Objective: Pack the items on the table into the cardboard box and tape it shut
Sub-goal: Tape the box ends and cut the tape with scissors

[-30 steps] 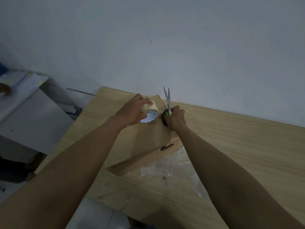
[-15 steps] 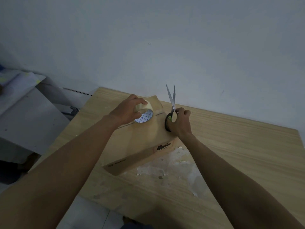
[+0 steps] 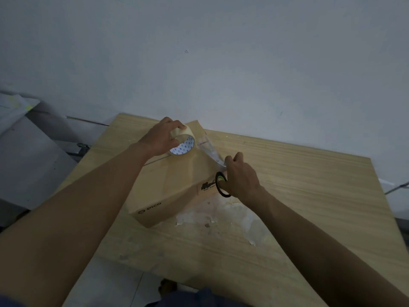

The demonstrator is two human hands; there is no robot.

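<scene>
Closed cardboard box (image 3: 168,185) sits mid-frame on the table (image 3: 287,185). Left hand (image 3: 162,139), fingers curled round the tape roll (image 3: 184,144), holds it on the box's far end. Clear tape strip (image 3: 209,149) runs down-right to the right hand (image 3: 240,176), which grips the scissors (image 3: 220,179) by the handle; blades hidden.

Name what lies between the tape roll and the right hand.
In the head view, a clear strip of tape stretches from the tape roll to the right hand, which holds scissors, over the cardboard box.
</scene>
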